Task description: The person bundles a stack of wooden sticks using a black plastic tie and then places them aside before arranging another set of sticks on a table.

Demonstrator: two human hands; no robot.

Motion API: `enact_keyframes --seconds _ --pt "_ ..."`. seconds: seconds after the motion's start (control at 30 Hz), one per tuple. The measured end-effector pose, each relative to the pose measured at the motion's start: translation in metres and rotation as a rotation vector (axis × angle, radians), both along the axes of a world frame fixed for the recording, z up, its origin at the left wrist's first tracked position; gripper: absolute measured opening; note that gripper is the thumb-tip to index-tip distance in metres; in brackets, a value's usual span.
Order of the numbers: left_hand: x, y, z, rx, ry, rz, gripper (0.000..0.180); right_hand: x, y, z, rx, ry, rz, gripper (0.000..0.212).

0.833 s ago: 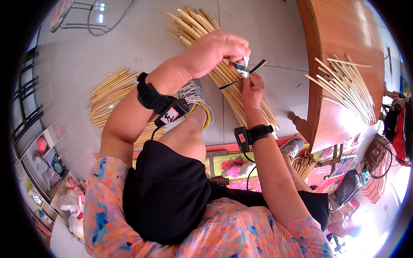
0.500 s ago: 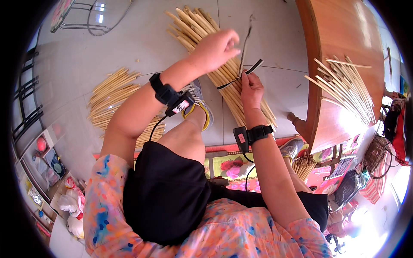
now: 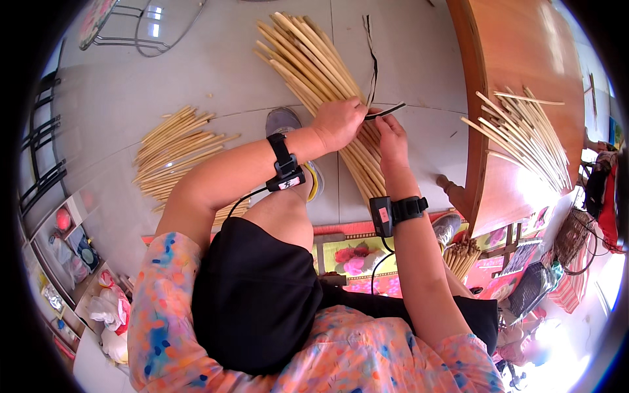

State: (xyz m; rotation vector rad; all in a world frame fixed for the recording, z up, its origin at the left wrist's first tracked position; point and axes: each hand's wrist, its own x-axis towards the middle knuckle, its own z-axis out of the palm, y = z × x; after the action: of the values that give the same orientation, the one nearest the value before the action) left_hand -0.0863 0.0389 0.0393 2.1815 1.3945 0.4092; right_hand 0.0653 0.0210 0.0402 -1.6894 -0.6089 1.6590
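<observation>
A thick bundle of pale wooden sticks (image 3: 308, 59) lies slantwise on the floor in front of me, between my feet. Both my hands meet over its middle at a black tie strip (image 3: 372, 62). My left hand (image 3: 341, 123) rests on the sticks, its fingers pinched at the strip where it crosses the bundle. Fingers of my right hand (image 3: 391, 139) are closed on the strip's short end, which sticks out to the right. The long end trails away across the floor beyond my hands. My fingers hide the crossing itself.
Loose sticks (image 3: 173, 154) lie on the floor at the left. More sticks (image 3: 527, 134) rest on a wooden table (image 3: 517, 52) at the right. Another stick bundle (image 3: 463, 254) stands by my right foot. A metal-framed stool (image 3: 134, 29) is at the far left.
My left hand has come down from above the bundle to the strip, beside my right hand. The strip's long end has swung, and now lies beyond the hands.
</observation>
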Motion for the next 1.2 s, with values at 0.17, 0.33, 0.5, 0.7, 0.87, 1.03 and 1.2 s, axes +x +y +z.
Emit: enact_keyframes --seconds 0.17,0.33,0.5,0.7,0.87,1.03,1.2 --pt "-0.009 -0.003 -0.002 0.028 -0.177 -0.023 0.013 0.007 0.021 0.008 -0.097 0.094 0.037 0.029" --pt "-0.013 0.001 -0.008 -0.013 -0.338 -0.109 0.019 0.008 0.036 -0.015 -0.059 -0.058 0.258 0.028" --pt "-0.023 0.004 -0.014 -0.151 -0.524 -0.066 0.013 0.02 0.036 -0.034 -0.154 0.091 0.008 0.019" --pt "-0.023 0.002 -0.009 -0.206 -0.682 0.026 0.005 0.019 0.034 -0.033 -0.186 0.086 -0.095 0.022" --pt "-0.027 0.008 -0.002 -0.02 -0.391 0.06 0.011 0.016 0.044 -0.021 -0.209 -0.023 -0.058 0.022" --pt "-0.031 0.011 0.007 -0.024 -0.269 0.087 0.02 0.015 0.041 -0.014 -0.175 0.04 -0.11 0.019" --pt "-0.028 0.019 0.012 -0.333 -0.299 0.133 0.028 0.011 0.034 0.006 0.018 -0.021 -0.007 0.015"
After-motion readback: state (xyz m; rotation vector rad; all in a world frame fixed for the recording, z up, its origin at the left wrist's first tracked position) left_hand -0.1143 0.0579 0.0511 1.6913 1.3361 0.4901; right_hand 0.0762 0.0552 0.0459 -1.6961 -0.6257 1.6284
